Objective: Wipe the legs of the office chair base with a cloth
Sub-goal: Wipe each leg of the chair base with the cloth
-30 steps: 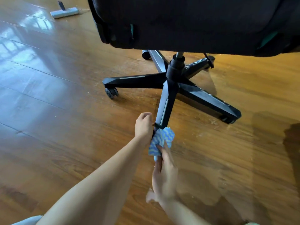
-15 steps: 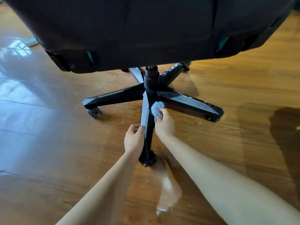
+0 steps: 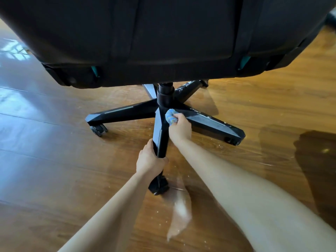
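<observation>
The black chair base (image 3: 164, 106) stands on a glossy wooden floor (image 3: 54, 160) under the dark seat (image 3: 163, 33), and its legs spread out from the middle column (image 3: 165, 93) like a star. The near leg (image 3: 160, 126) has its long axis running from the column straight toward the person, and its outer end points at them and ends over a wheel (image 3: 159, 187).

The left hand (image 3: 150, 160) grips this leg about two thirds of the way out. Its thumb lies up the left face, and its fingers (image 3: 163, 161) are curled around the underside to the right edge. The wheel end pokes out below the hand, nearer the person, and the rest of the leg runs on beyond the knuckles to the column.

The right hand (image 3: 180, 129) is clenched around a bunched blue and white cloth (image 3: 170, 116). The cloth sticks out past the fingertips (image 3: 179, 116) on their far left side and presses into the corner where the near leg meets the right-hand leg (image 3: 214, 122), just below the column. The right-hand leg runs off to the right from beside these knuckles, tip pointing right and slightly toward the person.

The left-hand leg (image 3: 123, 112) points left, well apart from both hands, with a wheel (image 3: 98, 129) under its tip. Two more legs (image 3: 189, 88) point away behind the column. Pale specks dot the floor around the base.
</observation>
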